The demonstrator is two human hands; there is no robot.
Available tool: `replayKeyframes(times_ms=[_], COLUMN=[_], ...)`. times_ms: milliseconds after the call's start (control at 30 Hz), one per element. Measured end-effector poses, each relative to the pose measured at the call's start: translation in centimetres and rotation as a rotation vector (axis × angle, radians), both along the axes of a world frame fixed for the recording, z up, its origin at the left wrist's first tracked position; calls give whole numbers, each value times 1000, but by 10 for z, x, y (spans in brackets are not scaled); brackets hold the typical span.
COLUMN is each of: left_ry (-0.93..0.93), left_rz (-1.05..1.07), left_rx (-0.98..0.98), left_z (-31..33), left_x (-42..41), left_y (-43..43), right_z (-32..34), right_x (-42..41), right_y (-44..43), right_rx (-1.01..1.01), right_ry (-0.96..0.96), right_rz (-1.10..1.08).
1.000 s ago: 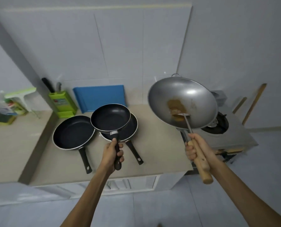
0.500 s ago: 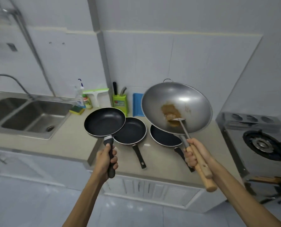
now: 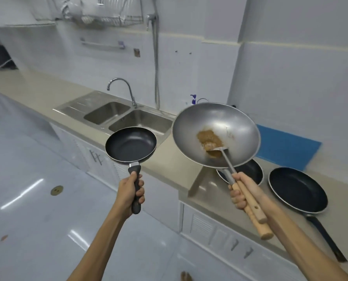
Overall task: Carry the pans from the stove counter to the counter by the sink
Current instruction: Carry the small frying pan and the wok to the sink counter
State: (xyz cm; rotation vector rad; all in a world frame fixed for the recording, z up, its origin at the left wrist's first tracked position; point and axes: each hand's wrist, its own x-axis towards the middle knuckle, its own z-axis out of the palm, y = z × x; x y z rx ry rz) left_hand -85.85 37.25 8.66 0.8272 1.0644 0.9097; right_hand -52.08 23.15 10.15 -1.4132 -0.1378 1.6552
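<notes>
My left hand (image 3: 131, 190) grips the black handle of a small black frying pan (image 3: 131, 144), held in the air in front of the sink. My right hand (image 3: 242, 191) holds the wooden handles of a silver wok (image 3: 225, 126) and of a metal spatula (image 3: 219, 153) lying in it beside brown food residue. The wok hangs tilted above the counter edge. Two more black pans rest on the counter at the right: one (image 3: 254, 172) partly hidden under the wok, one (image 3: 297, 189) in full view with its handle pointing towards me.
A steel double sink (image 3: 140, 118) with a curved tap (image 3: 121, 86) is set in the beige counter (image 3: 37, 92), which runs far left. A blue cutting board (image 3: 286, 147) leans on the wall at right. White cabinets stand below; a dish rack hangs overhead.
The view has swung left along the counter, so the sink now lies straight ahead. Both hands carry the small pan and the wok leftwards, away from the stove, which is out of view.
</notes>
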Motion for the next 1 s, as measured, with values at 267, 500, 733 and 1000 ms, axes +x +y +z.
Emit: replayKeyframes(times_ms=[267, 500, 733, 1000], left_ry=[27, 62, 100, 118], left_rz=[142, 267, 359, 371], left_rx=[5, -14, -83, -102], left_z=[-3, -7, -26, -48], left_x=[-92, -186, -275, -402], left_y=[94, 202, 276, 388], right_z=[-6, -16, -30, -48], right_x=[-77, -167, -267, -395], right_y=[142, 302, 411, 540], right_rx=[-17, -29, -66, -70], right_ry=[4, 61, 71, 62], right_rz=[193, 324, 412, 469])
